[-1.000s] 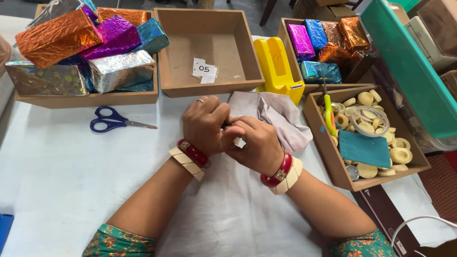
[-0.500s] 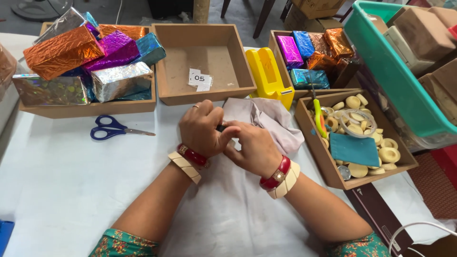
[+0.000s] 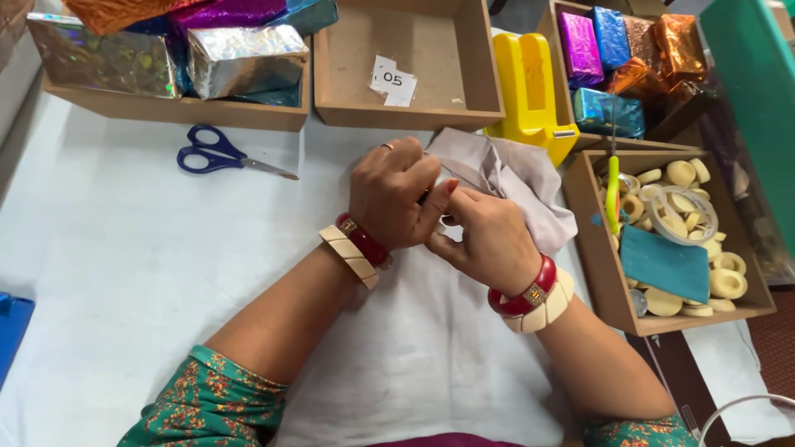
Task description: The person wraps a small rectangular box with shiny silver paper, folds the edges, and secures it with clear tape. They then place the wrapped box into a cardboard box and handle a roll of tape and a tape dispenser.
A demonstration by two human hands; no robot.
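Grey cloth (image 3: 513, 186) lies bunched near the table's (image 3: 124, 273) far edge, as a second ago; left hand (image 3: 389, 203) and right hand (image 3: 484, 240) stay pinched together at its near fold, fingertips meeting, nothing released.

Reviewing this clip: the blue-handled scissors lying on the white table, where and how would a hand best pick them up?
Grip the scissors at the two blue loops, coming from the left end and above. They lie flat and closed on the table, with the loops to the left and the metal blades pointing right towards the left hand. The loops are thicker and blunt, with open table around them; the blades are thin and lie flat.
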